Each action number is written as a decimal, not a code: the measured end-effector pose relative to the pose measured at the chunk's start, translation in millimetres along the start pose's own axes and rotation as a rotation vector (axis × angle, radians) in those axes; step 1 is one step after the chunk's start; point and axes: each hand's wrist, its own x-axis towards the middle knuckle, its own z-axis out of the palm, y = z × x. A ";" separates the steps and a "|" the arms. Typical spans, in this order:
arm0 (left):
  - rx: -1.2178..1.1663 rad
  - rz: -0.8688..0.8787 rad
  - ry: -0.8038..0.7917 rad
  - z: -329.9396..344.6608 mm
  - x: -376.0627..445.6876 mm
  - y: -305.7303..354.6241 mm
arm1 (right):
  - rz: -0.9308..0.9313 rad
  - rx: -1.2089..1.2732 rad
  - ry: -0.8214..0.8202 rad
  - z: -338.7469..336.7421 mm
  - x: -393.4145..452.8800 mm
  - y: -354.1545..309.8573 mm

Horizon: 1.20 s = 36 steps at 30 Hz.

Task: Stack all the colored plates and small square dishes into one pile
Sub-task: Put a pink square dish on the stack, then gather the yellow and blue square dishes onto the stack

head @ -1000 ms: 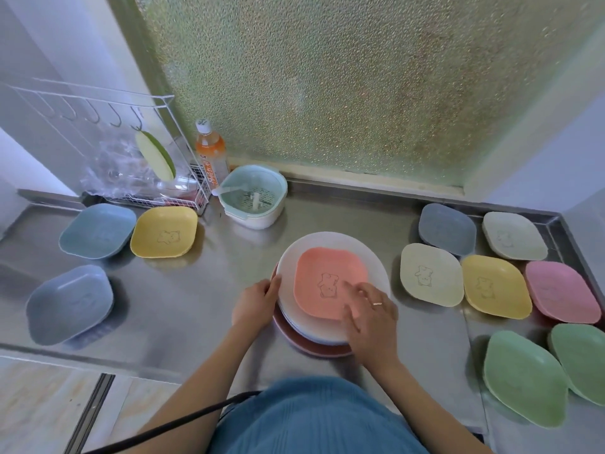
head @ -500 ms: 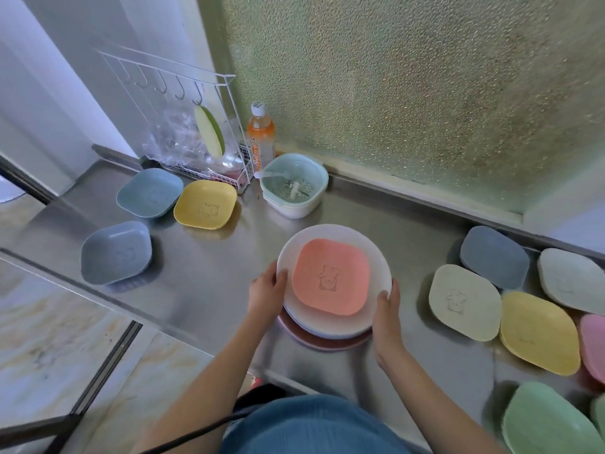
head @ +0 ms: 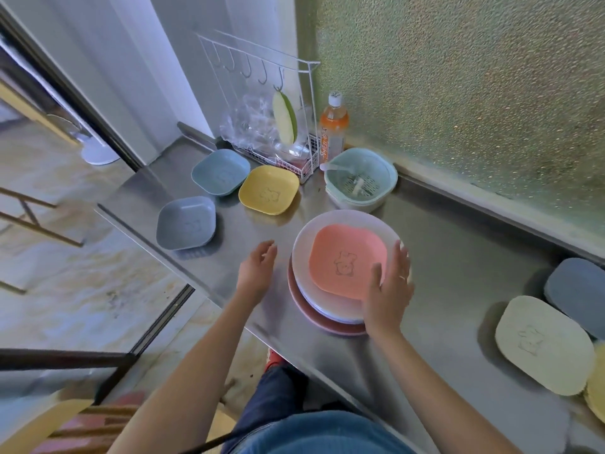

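A pile of round plates [head: 302, 257] stands on the steel counter, white ones above a dark pink one, with a salmon square dish [head: 343, 257] on top. My right hand [head: 386, 290] rests against the pile's right rim, fingers straight. Just left of the pile hovers my left hand [head: 257, 270], relaxed, touching nothing. Three square dishes lie to the left: grey-blue [head: 186, 222], teal [head: 219, 172] and yellow [head: 268, 190]. At the right edge are a cream dish [head: 543, 345], a slate dish [head: 576, 290] and part of a yellow one [head: 597, 388].
A white wire rack [head: 294, 149] with hooks, an orange drink bottle [head: 333, 129] and a mint strainer bowl [head: 360, 181] stand at the back by the frosted window. The counter's front edge [head: 203, 286] runs diagonally just left of my left hand, with floor below.
My left hand has let go of the pile's left rim and moved away to the left. My right hand stays at the right rim. The view has swung left.
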 end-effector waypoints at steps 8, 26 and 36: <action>0.049 -0.230 0.388 -94.1 65.0 -25.8 | -0.461 -0.188 -0.298 82.7 1.1 -99.9; 0.285 -0.216 0.136 -174.2 168.7 -76.2 | -0.333 -0.722 -0.459 206.8 54.0 -148.4; 0.074 -0.003 0.110 -149.4 150.2 -51.8 | -0.357 -0.319 -0.058 158.0 44.1 -148.9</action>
